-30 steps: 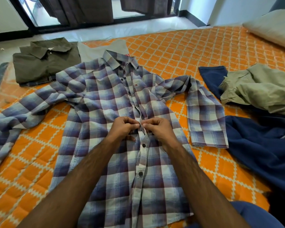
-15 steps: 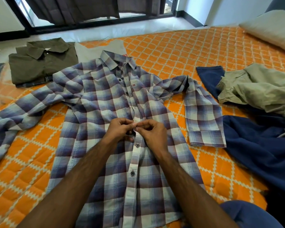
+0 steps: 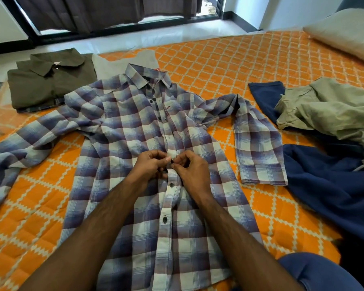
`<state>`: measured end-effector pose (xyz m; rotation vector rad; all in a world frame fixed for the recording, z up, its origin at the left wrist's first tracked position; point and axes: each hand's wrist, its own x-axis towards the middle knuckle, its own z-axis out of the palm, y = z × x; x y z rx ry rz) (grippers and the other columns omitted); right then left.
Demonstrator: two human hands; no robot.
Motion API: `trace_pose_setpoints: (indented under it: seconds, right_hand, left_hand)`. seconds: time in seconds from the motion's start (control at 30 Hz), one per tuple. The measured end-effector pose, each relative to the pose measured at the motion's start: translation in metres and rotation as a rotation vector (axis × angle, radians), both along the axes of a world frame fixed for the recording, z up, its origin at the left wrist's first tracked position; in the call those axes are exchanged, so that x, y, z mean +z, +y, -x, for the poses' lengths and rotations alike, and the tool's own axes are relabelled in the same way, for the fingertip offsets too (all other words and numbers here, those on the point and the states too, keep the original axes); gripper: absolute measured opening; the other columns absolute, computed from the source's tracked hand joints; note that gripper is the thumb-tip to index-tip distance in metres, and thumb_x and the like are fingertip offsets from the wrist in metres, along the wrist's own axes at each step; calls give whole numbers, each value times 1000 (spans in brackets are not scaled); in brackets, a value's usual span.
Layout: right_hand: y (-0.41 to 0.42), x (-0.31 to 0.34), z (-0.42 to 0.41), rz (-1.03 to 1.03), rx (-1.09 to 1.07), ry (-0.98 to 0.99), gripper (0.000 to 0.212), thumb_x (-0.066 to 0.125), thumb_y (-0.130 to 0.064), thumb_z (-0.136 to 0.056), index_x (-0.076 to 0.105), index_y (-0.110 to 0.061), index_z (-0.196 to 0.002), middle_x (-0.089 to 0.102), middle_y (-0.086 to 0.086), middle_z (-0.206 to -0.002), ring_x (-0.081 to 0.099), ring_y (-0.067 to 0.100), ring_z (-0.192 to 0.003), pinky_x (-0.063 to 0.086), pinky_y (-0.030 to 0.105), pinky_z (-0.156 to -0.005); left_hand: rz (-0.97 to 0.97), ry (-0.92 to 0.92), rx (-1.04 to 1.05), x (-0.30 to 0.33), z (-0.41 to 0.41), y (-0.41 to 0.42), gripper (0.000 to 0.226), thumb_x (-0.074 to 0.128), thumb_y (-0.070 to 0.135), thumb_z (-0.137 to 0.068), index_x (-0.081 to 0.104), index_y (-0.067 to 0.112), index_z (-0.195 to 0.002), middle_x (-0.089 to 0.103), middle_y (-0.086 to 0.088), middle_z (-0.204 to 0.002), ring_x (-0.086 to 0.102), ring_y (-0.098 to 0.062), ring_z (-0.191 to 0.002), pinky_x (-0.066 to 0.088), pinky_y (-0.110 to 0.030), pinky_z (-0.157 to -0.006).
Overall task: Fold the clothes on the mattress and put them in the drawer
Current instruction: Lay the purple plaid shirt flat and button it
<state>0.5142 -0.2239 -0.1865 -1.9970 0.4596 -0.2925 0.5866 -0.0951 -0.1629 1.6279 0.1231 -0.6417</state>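
At the bottom right corner of the frame a blue-clad knee (image 3: 315, 271) shows, and from the bottom edge both bare forearms reach up toward the centre, converging over the plaid shirt (image 3: 122, 156). The left hand (image 3: 149, 164) and right hand (image 3: 191, 169) meet at the shirt's button placket, fingers curled, thumbs and fingertips pinching the cloth at a button between them; the two hands nearly touch. Below them on the placket two dark buttons are done up, and above them the placket runs on to the collar with more dark buttons. The shirt lies front-up and spread flat on the mattress (image 3: 250, 64), which has an orange quilted cover; its hem is at the lower centre of the frame, its collar at the upper centre, one sleeve stretched out to the left edge of the frame and the other bent down at the right of centre. At the right of the frame a navy garment (image 3: 332, 185) lies loosely spread, with a crumpled khaki garment (image 3: 332, 110) lying on top of it. At the upper left an olive-green shirt (image 3: 51, 85) sits folded, collar up, with a grey garment (image 3: 122, 64) just beside it, partly under the plaid collar. A beige pillow (image 3: 345, 32) lies at the upper right corner, and dark curtains (image 3: 105, 11) hang at a window along the top.
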Motion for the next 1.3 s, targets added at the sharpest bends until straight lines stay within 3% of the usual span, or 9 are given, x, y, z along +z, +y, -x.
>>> trace_pose_setpoints:
  seconds: [0.13,0.3,0.57,0.73,0.83,0.93,1.1,1.23,1.3]
  right_hand:
    - [-1,-1,-1,31,11,35,13,82,-27,-85,69,-26,-85,69,-12,-79,65,3,-74,59,34,-69]
    - [-10,8,-2,-42,97,63,14,74,-35,-91,71,-21,-89,69,-10,-77,65,6,-73,55,26,-67]
    - [-21,8,-14,-91,-8,54,10,63,-13,-97,65,-22,-98,69,-7,-88,69,10,-83,61,38,-79]
    - [-24,35,-49,53,133,-74,14,60,-7,-98,66,-15,-107,68,-5,-103,63,1,-93,50,9,-78]
    - [-22,43,-80,125,211,-4,14,65,-17,-97,63,-15,-111,68,-2,-104,65,8,-93,54,19,-77]
    - [-25,32,-96,132,241,189,25,73,-26,-90,60,-15,-108,67,-1,-96,66,14,-84,56,26,-69]
    - [-38,7,-94,-39,144,173,15,69,-15,-92,66,-18,-106,69,-3,-92,67,10,-83,58,25,-70]
    - [-49,4,-92,-287,99,164,11,69,-10,-91,71,-13,-101,74,4,-90,73,20,-86,62,37,-77]
    - [-45,6,-92,-253,79,143,6,70,-11,-91,69,-16,-87,71,0,-78,69,11,-73,59,31,-68]
  left_hand:
    - [48,-8,75,-1,1,0,18,73,-1,-87,63,5,-101,65,-10,-83,55,-10,-53,55,-30,-48]
    - [46,-43,46,0,3,0,17,70,-2,-89,62,6,-102,66,-13,-88,58,-13,-56,56,-31,-48]
    - [-54,-105,-60,6,-3,2,15,56,5,-100,58,11,-114,63,-9,-76,61,-15,-55,59,-35,-51]
    - [-281,-445,-107,9,-39,-9,26,44,10,-105,58,20,-125,64,-5,-111,68,-15,-84,57,-22,-60]
    - [-369,-552,-180,12,-70,-17,29,48,9,-102,60,20,-127,56,-3,-122,63,-15,-99,53,-18,-61]
    - [-432,-613,-178,-1,-79,-19,22,56,11,-100,59,19,-121,56,-3,-122,61,-16,-107,54,-20,-74]
    - [-478,-683,-67,-27,-75,-12,8,60,23,-99,56,23,-106,57,1,-111,61,-14,-99,60,-40,-84]
    - [-549,-735,-193,-19,-69,-18,15,67,37,-93,58,27,-100,52,4,-107,56,-9,-92,52,-26,-77]
    - [-565,-713,-214,-16,-68,-20,16,73,35,-89,60,29,-96,53,6,-102,57,-6,-88,49,-23,-72]
